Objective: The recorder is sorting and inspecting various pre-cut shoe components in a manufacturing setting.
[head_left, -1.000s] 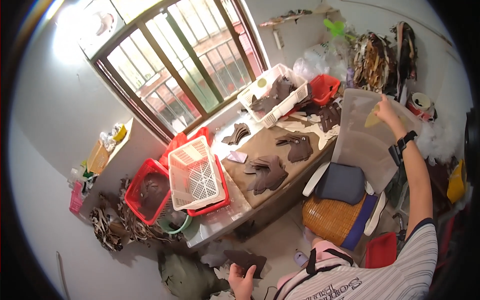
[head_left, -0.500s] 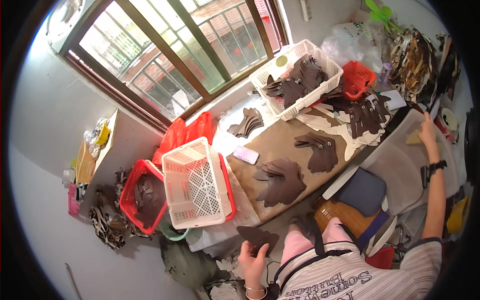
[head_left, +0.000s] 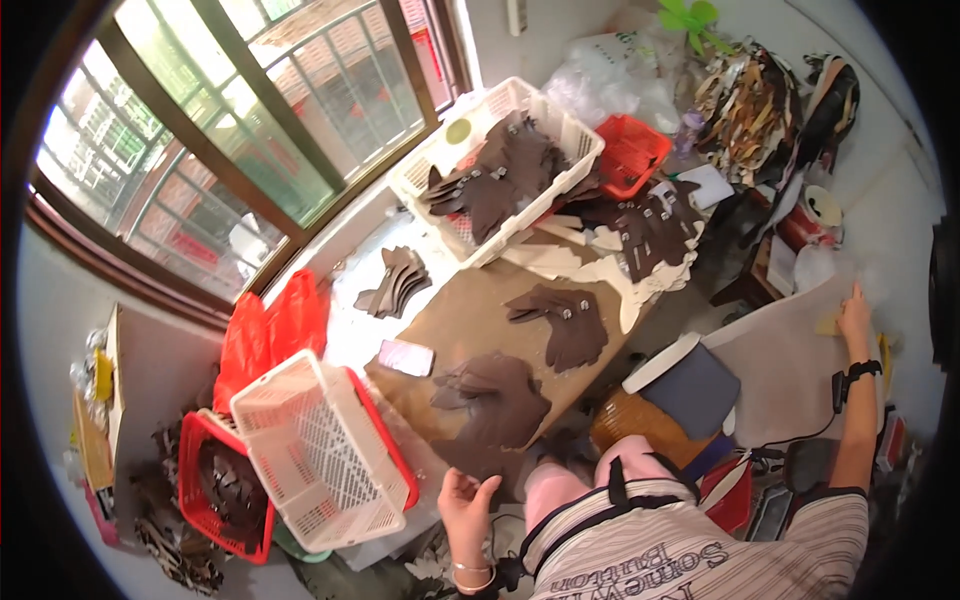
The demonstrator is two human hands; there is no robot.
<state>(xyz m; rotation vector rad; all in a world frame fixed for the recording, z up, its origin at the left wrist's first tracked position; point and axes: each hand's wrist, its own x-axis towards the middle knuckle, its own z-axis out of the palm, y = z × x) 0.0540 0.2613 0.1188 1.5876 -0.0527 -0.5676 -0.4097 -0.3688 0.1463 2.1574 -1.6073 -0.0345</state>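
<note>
In my left hand (head_left: 466, 510), thumb and fingers curl at the near edge of a dark brown flat cut piece (head_left: 487, 458). That piece overlaps the near side of a fanned pile of like pieces (head_left: 510, 390) on the brown-covered table (head_left: 425, 322). Out to the far right, my right hand (head_left: 854, 325) grips the outer edge of a large flat grey sheet (head_left: 775, 365). A small tan patch shows beside its fingers. Another brown pile (head_left: 573, 325) with small pale marks lies farther back, and a phone (head_left: 406, 358) rests left of the piles.
An empty white basket (head_left: 320, 455) leans beside a red basket (head_left: 190, 485) of scraps at left. Toward the window stand a white basket (head_left: 440, 165) full of brown pieces and a small red basket (head_left: 632, 155). A dark-cushioned seat (head_left: 697, 390) stands right of my legs.
My left hand has brought its brown piece up against the near pile. The grey sheet has come nearer with my right hand, uncovering things behind it. The whole view has shifted.
</note>
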